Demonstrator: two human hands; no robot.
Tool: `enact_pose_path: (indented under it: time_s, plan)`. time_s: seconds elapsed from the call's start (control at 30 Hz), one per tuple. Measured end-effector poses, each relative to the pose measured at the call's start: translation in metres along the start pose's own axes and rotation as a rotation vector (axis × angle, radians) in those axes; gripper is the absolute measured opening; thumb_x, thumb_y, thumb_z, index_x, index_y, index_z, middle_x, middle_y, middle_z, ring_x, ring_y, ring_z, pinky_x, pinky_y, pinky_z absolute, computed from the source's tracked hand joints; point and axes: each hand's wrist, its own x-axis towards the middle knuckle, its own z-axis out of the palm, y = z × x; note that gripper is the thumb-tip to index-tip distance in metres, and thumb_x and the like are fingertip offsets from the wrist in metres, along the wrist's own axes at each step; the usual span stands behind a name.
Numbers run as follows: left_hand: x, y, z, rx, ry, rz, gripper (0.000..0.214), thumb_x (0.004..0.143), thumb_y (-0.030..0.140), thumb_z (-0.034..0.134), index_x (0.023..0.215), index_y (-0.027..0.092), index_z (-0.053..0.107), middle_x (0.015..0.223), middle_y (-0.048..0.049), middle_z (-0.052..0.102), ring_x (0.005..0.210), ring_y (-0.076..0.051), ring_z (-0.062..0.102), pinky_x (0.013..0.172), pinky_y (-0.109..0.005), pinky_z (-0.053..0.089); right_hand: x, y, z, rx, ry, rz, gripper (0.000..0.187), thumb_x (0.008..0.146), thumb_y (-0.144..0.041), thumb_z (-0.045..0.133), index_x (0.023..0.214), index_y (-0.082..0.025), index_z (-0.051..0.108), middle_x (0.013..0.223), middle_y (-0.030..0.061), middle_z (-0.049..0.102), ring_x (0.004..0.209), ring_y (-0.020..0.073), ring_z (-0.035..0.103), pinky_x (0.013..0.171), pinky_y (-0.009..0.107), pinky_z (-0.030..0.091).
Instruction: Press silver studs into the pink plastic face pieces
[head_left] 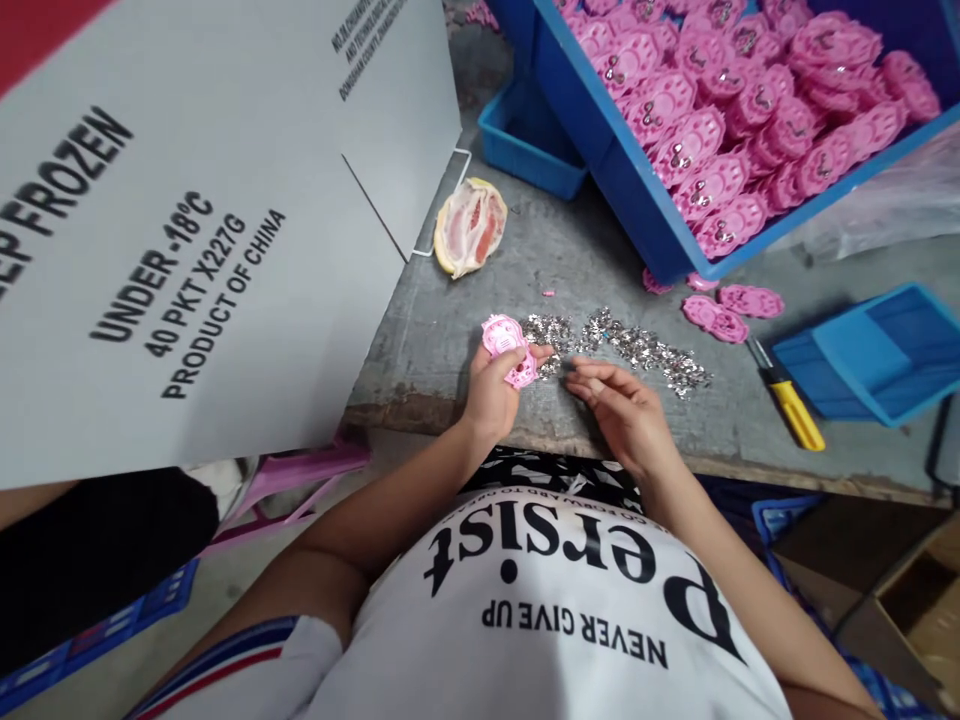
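Note:
My left hand (491,393) is closed around a pink plastic part (504,338), oval with a scalloped edge, its thumb lying across the face. Just to the right, my right hand (628,408) hovers over the bench edge, thumb and fingers pressed together. Whatever it may pinch is too small to make out. Past both hands lies a loose spread of small shiny metal pieces (645,352), with one pile (551,332) directly behind the pink part. The two hands are apart.
A large blue bin (615,170) full of pink parts stands at the back right. A small blue tray (525,140), a cut fruit (470,228), several loose pink parts (750,300), a yellow-handled screwdriver (796,412) and another blue bin (832,345) share the bench. A white carton (247,200) walls off the left.

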Motion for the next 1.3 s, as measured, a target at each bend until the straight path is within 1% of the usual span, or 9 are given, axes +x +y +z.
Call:
enact_pose_path:
  time_s: [0.17,0.33,0.43,0.63,0.87,0.97,1.03,1.17,1.3]
  plan:
    - [0.001,-0.008,0.011,-0.033,-0.021,0.014,0.028,0.069,0.023,0.072,0.093,0.018,0.060,0.075,-0.0010,0.075,0.086,-0.024,0.076,0.098,-0.045,0.053,-0.003,-0.007,-0.007,0.110,0.033,0.043,0.013,0.082,-0.034,0.077,0.094,-0.028,0.077,0.109,0.0046,0.076,0.102,0.0236,0.072,0.112,0.054,0.049]
    - [0.010,-0.020,0.022,-0.046,-0.008,0.069,0.024,0.069,0.025,0.069,0.090,0.018,0.059,0.072,-0.0007,0.073,0.089,-0.025,0.076,0.097,-0.045,0.052,0.000,-0.004,-0.012,-0.053,0.126,-0.051,0.016,0.080,-0.037,0.078,0.092,-0.028,0.076,0.107,0.0040,0.074,0.100,0.0240,0.069,0.108,0.052,0.050]
    - [0.017,-0.026,0.029,-0.067,0.000,0.074,0.026,0.069,0.025,0.068,0.091,0.019,0.057,0.069,-0.0007,0.073,0.090,-0.026,0.076,0.097,-0.045,0.052,0.006,-0.002,-0.015,-0.306,0.131,-0.139,0.012,0.083,-0.035,0.073,0.093,-0.027,0.073,0.102,0.0047,0.072,0.092,0.0231,0.067,0.096,0.048,0.054]
    - [0.012,-0.013,0.031,-0.064,-0.038,0.087,0.023,0.070,0.025,0.070,0.088,0.017,0.058,0.071,-0.0006,0.072,0.077,-0.022,0.075,0.088,-0.040,0.055,0.015,-0.002,-0.006,-1.080,-0.039,-0.389,0.009,0.088,-0.022,0.060,0.089,-0.021,0.069,0.090,0.0081,0.069,0.089,0.0259,0.062,0.082,0.042,0.051]
    - [-0.004,0.012,0.019,0.012,-0.064,0.111,0.025,0.072,0.030,0.072,0.089,0.017,0.058,0.074,-0.0007,0.071,0.067,-0.019,0.072,0.075,-0.034,0.057,0.017,0.002,0.010,-1.531,-0.047,-0.477,0.020,0.097,-0.025,0.056,0.085,-0.017,0.071,0.092,0.0124,0.067,0.089,0.0268,0.056,0.074,0.037,0.044]
    - [-0.006,0.017,0.016,0.019,-0.068,0.097,0.026,0.072,0.030,0.071,0.090,0.018,0.058,0.075,-0.0005,0.071,0.066,-0.018,0.071,0.074,-0.033,0.058,0.018,0.004,0.008,-1.489,-0.036,-0.492,0.024,0.098,-0.021,0.051,0.083,-0.018,0.070,0.090,0.0123,0.067,0.087,0.0258,0.056,0.074,0.037,0.043]
    - [-0.008,0.018,0.016,0.033,-0.063,0.076,0.027,0.073,0.031,0.070,0.092,0.018,0.057,0.075,-0.0004,0.071,0.065,-0.017,0.070,0.071,-0.033,0.057,0.018,0.004,0.004,-1.339,-0.017,-0.486,0.022,0.096,-0.019,0.052,0.081,-0.019,0.069,0.088,0.0107,0.067,0.086,0.0246,0.056,0.076,0.037,0.044]
    - [-0.014,0.014,0.020,0.159,-0.046,-0.022,0.034,0.070,0.026,0.074,0.097,0.017,0.054,0.076,0.0003,0.070,0.061,-0.015,0.067,0.062,-0.029,0.055,0.015,-0.002,-0.004,-0.748,0.122,-0.358,0.013,0.087,-0.027,0.067,0.076,-0.021,0.068,0.080,0.0035,0.066,0.078,0.0200,0.059,0.074,0.035,0.046]
    - [-0.020,0.002,0.027,0.302,-0.132,-0.125,0.040,0.066,0.019,0.078,0.099,0.016,0.056,0.082,-0.0007,0.069,0.063,-0.014,0.067,0.058,-0.026,0.053,0.008,-0.010,-0.003,-0.293,0.225,-0.196,0.010,0.079,-0.030,0.077,0.075,-0.023,0.072,0.074,-0.0010,0.066,0.068,0.0156,0.058,0.069,0.032,0.047]
